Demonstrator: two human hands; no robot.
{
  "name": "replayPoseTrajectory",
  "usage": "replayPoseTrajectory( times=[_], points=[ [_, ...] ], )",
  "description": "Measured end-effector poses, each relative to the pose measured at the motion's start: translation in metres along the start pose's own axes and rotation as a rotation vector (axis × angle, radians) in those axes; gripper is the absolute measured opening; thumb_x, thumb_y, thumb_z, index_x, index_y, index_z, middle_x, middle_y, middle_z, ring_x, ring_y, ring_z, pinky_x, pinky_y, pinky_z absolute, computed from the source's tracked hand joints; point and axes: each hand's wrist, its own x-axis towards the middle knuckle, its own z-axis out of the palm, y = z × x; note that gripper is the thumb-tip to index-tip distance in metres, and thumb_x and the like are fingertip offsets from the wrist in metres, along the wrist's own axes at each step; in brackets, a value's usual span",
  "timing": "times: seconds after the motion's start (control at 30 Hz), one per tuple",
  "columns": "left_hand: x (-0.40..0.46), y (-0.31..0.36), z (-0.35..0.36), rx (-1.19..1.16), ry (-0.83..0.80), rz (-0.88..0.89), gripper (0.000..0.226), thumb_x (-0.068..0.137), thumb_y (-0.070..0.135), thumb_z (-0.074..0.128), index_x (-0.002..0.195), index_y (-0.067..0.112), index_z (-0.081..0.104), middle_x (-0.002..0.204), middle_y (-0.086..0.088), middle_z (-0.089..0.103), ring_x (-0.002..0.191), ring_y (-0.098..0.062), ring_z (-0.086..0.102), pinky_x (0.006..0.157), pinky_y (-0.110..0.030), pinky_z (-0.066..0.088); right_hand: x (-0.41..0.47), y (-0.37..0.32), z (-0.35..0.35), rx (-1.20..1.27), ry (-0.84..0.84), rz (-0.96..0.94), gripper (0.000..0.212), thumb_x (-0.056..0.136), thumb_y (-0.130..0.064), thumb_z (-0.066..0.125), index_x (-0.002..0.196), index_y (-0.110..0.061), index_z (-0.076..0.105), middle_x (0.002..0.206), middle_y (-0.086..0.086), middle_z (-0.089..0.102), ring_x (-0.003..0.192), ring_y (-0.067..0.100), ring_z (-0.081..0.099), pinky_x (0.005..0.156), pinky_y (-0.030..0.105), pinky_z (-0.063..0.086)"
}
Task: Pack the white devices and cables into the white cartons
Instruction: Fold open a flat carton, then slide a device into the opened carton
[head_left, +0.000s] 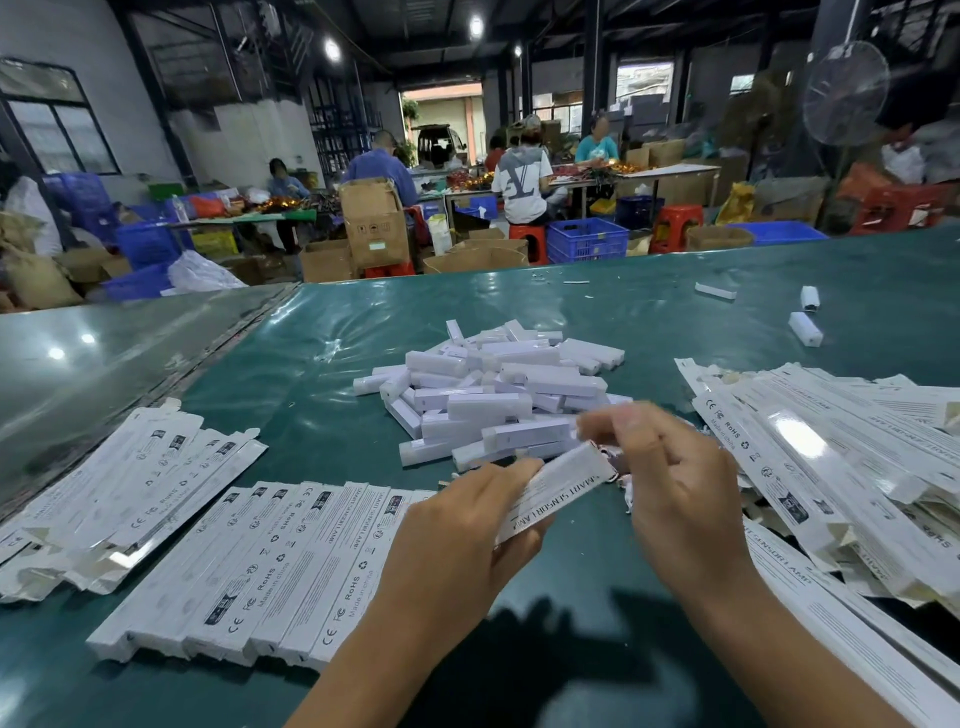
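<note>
A long white carton (553, 488) printed "SMART SENSOR LAMP" is gripped in the left hand (457, 540) above the green tabletop (322, 332), while the right hand (675, 483) pinches at its far open end (what it pinches is blurred). Just beyond lies a heap of white devices (493, 389). A neat row of cartons (270, 561) at the left reads "CE", "FC", "RoHS" and "Made in china"; a loose pile of cartons (841, 467) lies at the right.

Green-covered table (623, 312) bearing a central heap of white devices (493, 395), a row of filled cartons (270, 561), and flat cartons (841, 457) at right
</note>
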Motion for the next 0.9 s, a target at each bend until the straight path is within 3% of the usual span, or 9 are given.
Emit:
replayPoseTrajectory(
  times=[0.1, 0.2, 0.27, 0.33, 0.43, 0.57, 0.67, 0.8, 0.9],
  points=[
    [0.001, 0.007, 0.003, 0.026, -0.019, 0.087, 0.043, 0.094, 0.040, 0.056, 0.131, 0.021, 0.064, 0.103, 0.009, 0.070, 0.082, -0.011, 0.065, 0.063, -0.027, 0.054, 0.001, 0.001, 0.003, 0.280, -0.253, 0.198, 0.060, 0.091, -0.068, 0.037, 0.133, -0.032, 0.060, 0.129, -0.018, 0.067, 0.123, 0.001, 0.060, 0.102, 0.033, 0.047],
    [-0.002, 0.008, 0.007, 0.059, -0.042, 0.122, 0.042, 0.093, 0.042, 0.052, 0.124, 0.017, 0.066, 0.095, 0.005, 0.070, 0.080, -0.016, 0.067, 0.059, -0.030, 0.055, -0.006, 0.004, 0.010, 0.029, -0.467, 0.148, 0.055, 0.094, -0.065, 0.043, 0.139, -0.038, 0.056, 0.131, -0.024, 0.064, 0.122, -0.010, 0.055, 0.100, 0.017, 0.042],
    [-0.002, 0.008, 0.012, 0.080, -0.059, 0.121, 0.041, 0.094, 0.043, 0.051, 0.121, 0.017, 0.067, 0.096, 0.005, 0.071, 0.082, -0.017, 0.069, 0.059, -0.032, 0.056, -0.005, 0.010, 0.011, -0.058, -0.436, 0.133, 0.033, 0.104, -0.033, 0.050, 0.135, -0.033, 0.061, 0.122, -0.019, 0.069, 0.113, -0.005, 0.063, 0.095, 0.018, 0.050],
    [0.000, 0.009, 0.014, 0.112, -0.069, 0.116, 0.040, 0.093, 0.047, 0.054, 0.122, 0.022, 0.067, 0.099, 0.008, 0.072, 0.084, -0.015, 0.069, 0.061, -0.031, 0.057, -0.002, 0.014, 0.012, -0.036, -0.395, 0.193, 0.043, 0.103, -0.003, 0.044, 0.129, -0.030, 0.063, 0.114, -0.014, 0.073, 0.105, 0.002, 0.069, 0.092, 0.024, 0.054],
    [0.004, -0.003, 0.010, 0.140, 0.019, 0.023, 0.057, 0.077, 0.058, 0.076, 0.121, 0.024, 0.068, 0.106, 0.009, 0.074, 0.091, -0.015, 0.070, 0.076, -0.033, 0.056, 0.006, 0.016, 0.010, 0.002, -0.188, 0.300, 0.053, 0.096, 0.009, 0.034, 0.111, -0.031, 0.066, 0.103, -0.005, 0.076, 0.090, 0.006, 0.074, 0.076, 0.020, 0.056],
    [0.009, -0.021, -0.008, -0.654, 0.169, -0.586, 0.072, 0.063, 0.057, 0.088, 0.124, 0.034, 0.056, 0.114, 0.017, 0.070, 0.103, 0.000, 0.065, 0.079, -0.014, 0.051, 0.024, 0.024, -0.001, 0.496, 0.181, 0.729, 0.036, 0.097, 0.005, 0.038, 0.098, -0.015, 0.069, 0.094, 0.011, 0.078, 0.074, 0.018, 0.075, 0.057, 0.030, 0.056],
    [0.006, -0.010, 0.006, -1.235, 0.053, -0.595, 0.066, 0.071, 0.038, 0.088, 0.127, 0.020, 0.060, 0.124, 0.002, 0.071, 0.114, -0.013, 0.067, 0.084, -0.019, 0.054, 0.016, 0.024, 0.011, 0.650, 0.033, 0.889, 0.029, 0.097, 0.006, 0.045, 0.102, -0.006, 0.070, 0.097, 0.017, 0.076, 0.073, 0.025, 0.075, 0.055, 0.030, 0.061],
    [0.003, -0.001, 0.009, -1.384, 0.153, -0.459, 0.035, 0.086, 0.030, 0.079, 0.114, 0.012, 0.068, 0.121, -0.013, 0.071, 0.116, -0.028, 0.067, 0.091, -0.029, 0.056, -0.010, 0.032, 0.031, -0.043, -0.372, 0.553, 0.031, 0.101, -0.003, 0.045, 0.094, -0.020, 0.070, 0.096, -0.004, 0.073, 0.091, 0.015, 0.072, 0.074, 0.015, 0.054],
    [0.003, -0.008, 0.006, -1.111, 0.312, -0.510, 0.015, 0.086, 0.025, 0.074, 0.094, 0.015, 0.067, 0.080, -0.011, 0.072, 0.079, -0.025, 0.071, 0.075, -0.027, 0.056, 0.008, 0.046, 0.035, -0.422, -0.379, 0.203, 0.021, 0.102, -0.011, 0.048, 0.109, -0.022, 0.065, 0.104, -0.007, 0.069, 0.094, 0.007, 0.064, 0.081, 0.016, 0.049]
  ],
)
